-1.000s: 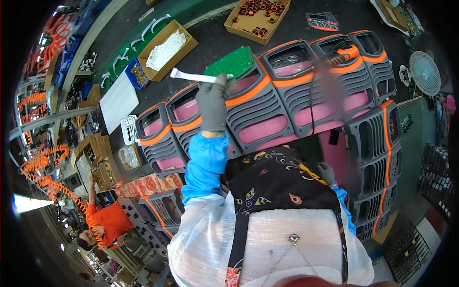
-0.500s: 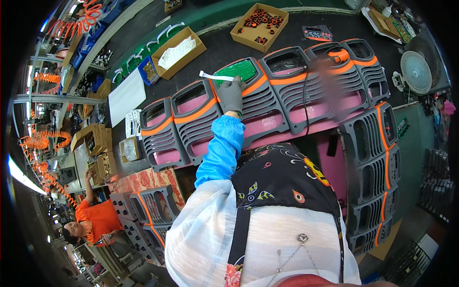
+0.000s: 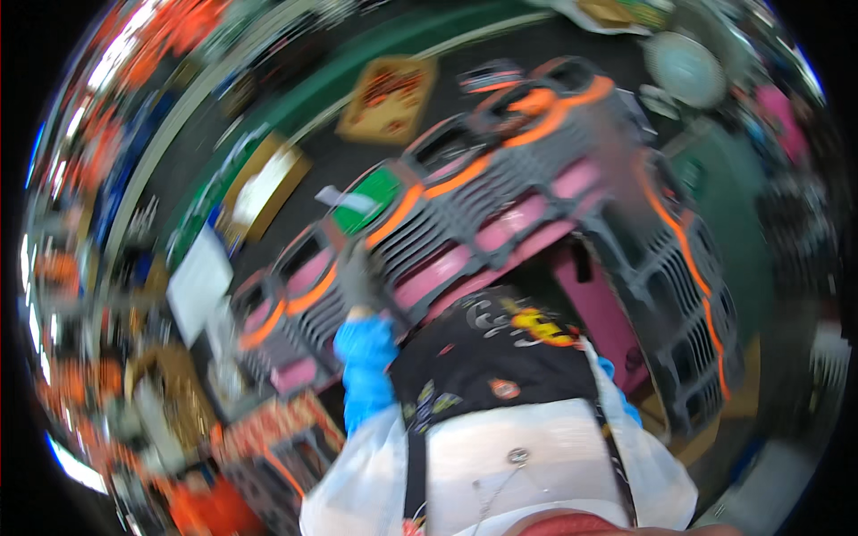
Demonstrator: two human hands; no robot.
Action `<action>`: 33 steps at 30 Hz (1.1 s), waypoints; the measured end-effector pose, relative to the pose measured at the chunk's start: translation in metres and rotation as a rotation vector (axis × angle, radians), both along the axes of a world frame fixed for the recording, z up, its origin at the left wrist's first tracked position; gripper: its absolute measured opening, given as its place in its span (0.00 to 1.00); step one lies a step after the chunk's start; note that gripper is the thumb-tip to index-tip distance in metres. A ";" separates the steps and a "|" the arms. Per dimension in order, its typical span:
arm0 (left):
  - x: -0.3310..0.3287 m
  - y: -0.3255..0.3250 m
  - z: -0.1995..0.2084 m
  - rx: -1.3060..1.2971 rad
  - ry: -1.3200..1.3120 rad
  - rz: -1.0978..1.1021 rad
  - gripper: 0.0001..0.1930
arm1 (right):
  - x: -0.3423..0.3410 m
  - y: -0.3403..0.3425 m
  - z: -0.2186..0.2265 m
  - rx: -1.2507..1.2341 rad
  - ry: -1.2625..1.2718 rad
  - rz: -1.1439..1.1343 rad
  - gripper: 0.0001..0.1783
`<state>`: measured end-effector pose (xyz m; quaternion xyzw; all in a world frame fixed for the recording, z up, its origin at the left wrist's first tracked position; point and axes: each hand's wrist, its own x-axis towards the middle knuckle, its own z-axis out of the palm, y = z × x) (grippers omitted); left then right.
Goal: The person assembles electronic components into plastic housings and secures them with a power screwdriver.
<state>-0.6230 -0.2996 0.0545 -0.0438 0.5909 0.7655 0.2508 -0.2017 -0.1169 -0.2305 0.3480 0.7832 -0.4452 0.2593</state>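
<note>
My left hand (image 3: 360, 277), in a grey glove and a blue sleeve cover, is at a grey panel with an orange stripe and slatted vents. Motion smears its fingers, so their pose cannot be made out. Just beyond the fingertips a green circuit board (image 3: 374, 198) lies in that panel's window, and a white ribbon cable (image 3: 344, 200) sticks out from its left side. Of my right arm only a bit of blue sleeve shows beside the apron; the right hand is out of sight.
Similar panels line the bench, and more stand in a column (image 3: 675, 268) at right. Beyond are a carton of small orange-and-black parts (image 3: 386, 98), a carton of white pieces (image 3: 259, 188), a white sheet (image 3: 198, 281) and a fan (image 3: 684, 70). An orange-shirted person (image 3: 210, 509) is at lower left.
The view has swung and blurred. My left hand has drawn back from the circuit board toward me, down onto the panel's slats. Blue sleeve now shows at my right side.
</note>
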 end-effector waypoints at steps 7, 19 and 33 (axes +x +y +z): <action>0.013 -0.028 -0.014 -0.272 0.106 0.040 0.14 | -0.003 0.025 0.077 0.206 -0.111 -0.354 0.16; -0.036 0.032 0.012 -1.242 0.928 -0.172 0.26 | -0.005 0.022 0.065 0.120 -0.086 -0.305 0.16; -0.080 0.048 0.024 -0.698 0.637 0.008 0.16 | -0.010 0.044 0.132 0.154 0.363 -0.496 0.15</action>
